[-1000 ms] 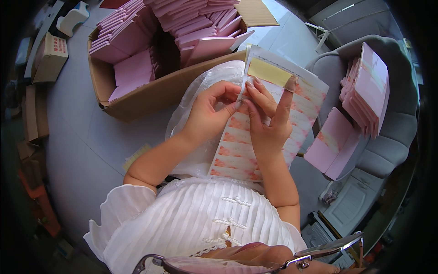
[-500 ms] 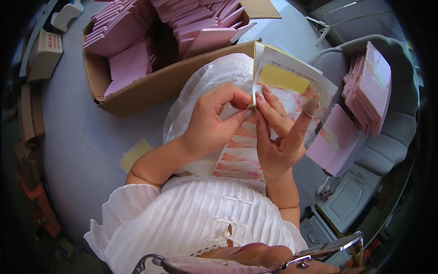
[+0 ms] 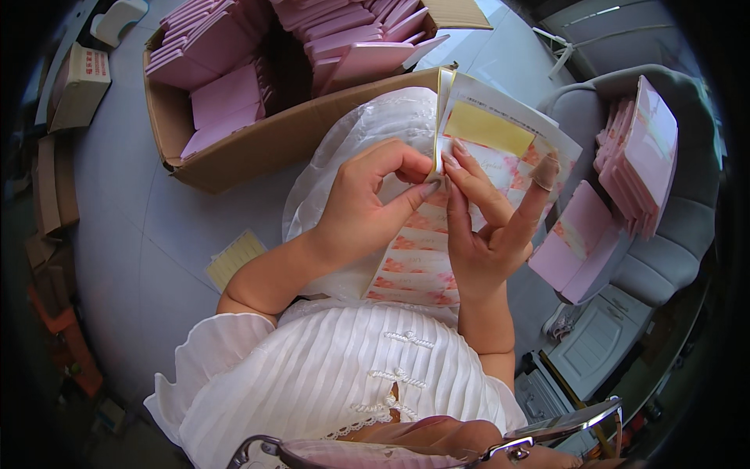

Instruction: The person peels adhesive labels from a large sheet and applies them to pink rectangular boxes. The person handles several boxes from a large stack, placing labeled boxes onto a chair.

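A white sticker sheet [image 3: 508, 168] with pink floral labels is held up in front of me, its bare yellow backing showing where a label is gone. My left hand [image 3: 363, 199] is closed, thumb and forefinger pinching the sheet's left edge, which is bent over. Close beside it, my right hand [image 3: 488, 234] grips the same edge between thumb and fingers. One right finger, with a tan wrap at its tip, sticks out over the sheet. More floral sticker sheets [image 3: 414, 262] lie on my lap beneath the hands. Whether a label is lifting between the fingertips is too small to tell.
An open cardboard box [image 3: 234, 156] full of pink flat boxes stands ahead at left. A grey chair [image 3: 664, 254] on the right carries stacked pink boxes [image 3: 644, 156] with floral labels. A yellow backing sheet [image 3: 238, 262] lies on the floor at left.
The right hand and the sheet have shifted slightly right in the picture. Both hands keep their pinch on the sheet's edge.
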The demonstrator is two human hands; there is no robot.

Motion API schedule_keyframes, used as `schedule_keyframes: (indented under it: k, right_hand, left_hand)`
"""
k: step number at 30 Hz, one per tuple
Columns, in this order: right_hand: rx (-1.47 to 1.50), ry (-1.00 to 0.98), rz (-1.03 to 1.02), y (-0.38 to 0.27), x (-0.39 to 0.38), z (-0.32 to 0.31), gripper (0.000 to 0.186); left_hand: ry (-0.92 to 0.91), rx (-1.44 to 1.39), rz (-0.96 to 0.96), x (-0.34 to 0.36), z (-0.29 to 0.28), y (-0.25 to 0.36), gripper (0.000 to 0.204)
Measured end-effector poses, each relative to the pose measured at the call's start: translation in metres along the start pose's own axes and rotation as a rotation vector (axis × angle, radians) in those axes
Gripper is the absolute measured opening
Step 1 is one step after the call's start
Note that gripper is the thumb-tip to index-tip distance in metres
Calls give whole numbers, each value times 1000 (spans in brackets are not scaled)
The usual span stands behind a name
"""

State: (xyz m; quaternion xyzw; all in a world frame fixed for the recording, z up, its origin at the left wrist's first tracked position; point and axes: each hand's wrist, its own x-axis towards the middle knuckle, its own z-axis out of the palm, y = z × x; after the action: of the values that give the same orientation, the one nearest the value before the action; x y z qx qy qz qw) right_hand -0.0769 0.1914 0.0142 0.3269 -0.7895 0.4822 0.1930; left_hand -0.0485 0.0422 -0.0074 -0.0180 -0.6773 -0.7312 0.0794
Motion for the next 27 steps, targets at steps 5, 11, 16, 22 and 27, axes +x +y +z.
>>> schedule_keyframes:
  k: [5,11,16,22,27]
  right_hand:
    - [-28,-19,4,0,0,1,83]
    - [62,25,134,-5,4,2,85]
    - [347,205,633,-16,14,-2,79]
    - [764,472,827,5,13,-20,74]
    - [790,666,808,21,7,-44,61]
  left_hand:
    - [-8,-21,3,-1,0,-1,16]
    - [-9,7,2,-1,-1,0,16]
    - [-2,-45,-88,-3,-3,-3,15]
    - [52,-165,-225,-5,-11,-14,15]
    - [91,-194,-355,-2,-22,-21,16]
